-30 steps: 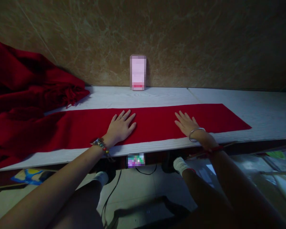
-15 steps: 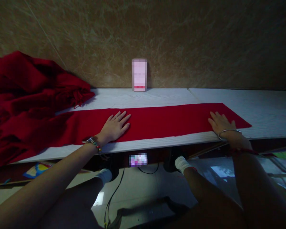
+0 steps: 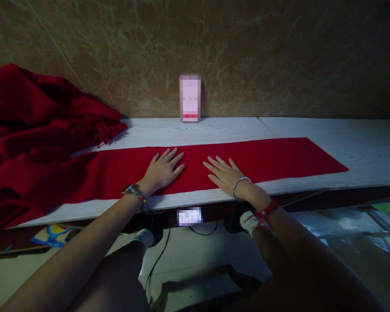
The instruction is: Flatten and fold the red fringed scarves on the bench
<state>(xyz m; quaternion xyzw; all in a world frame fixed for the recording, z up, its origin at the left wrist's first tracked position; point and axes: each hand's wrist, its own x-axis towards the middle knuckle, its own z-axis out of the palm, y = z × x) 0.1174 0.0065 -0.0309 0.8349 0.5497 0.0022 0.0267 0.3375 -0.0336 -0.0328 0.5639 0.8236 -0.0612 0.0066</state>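
Right hand (image 3: 225, 175): has come back leftward along the cloth since half a second ago, when it lay near the cloth's right end; it is now closer to the left hand than in either earlier frame.
Left hand (image 3: 160, 173): has barely shifted; palm down on the cloth, open flat, fingers spread, gripping nothing.
Right hand's pose: likewise open, palm down, fingers spread and angled toward the left hand, gripping nothing; a bare stretch of cloth separates the two.
Red cloth (image 3: 279, 156): lies flat under both hands, running on past the right hand to a slanted end; left of the left hand it wrinkles and rises into a heap, with fringe (image 3: 102, 132) at the heap's near side.
White tabletop (image 3: 162, 134): under the cloth, showing as strips beyond and before the hands.
Pink-screened device (image 3: 190, 99): upright beyond the hands, between them, near the marbled wall (image 3: 279, 56); its display is pixelated.
Small lit screen (image 3: 189, 216): below the tabletop edge, on the wearer's side of the hands, also pixelated.
Wrists: beaded bracelet (image 3: 139, 195) behind the left hand; metal bangle (image 3: 238, 185) and red cord (image 3: 267, 209) behind the right.
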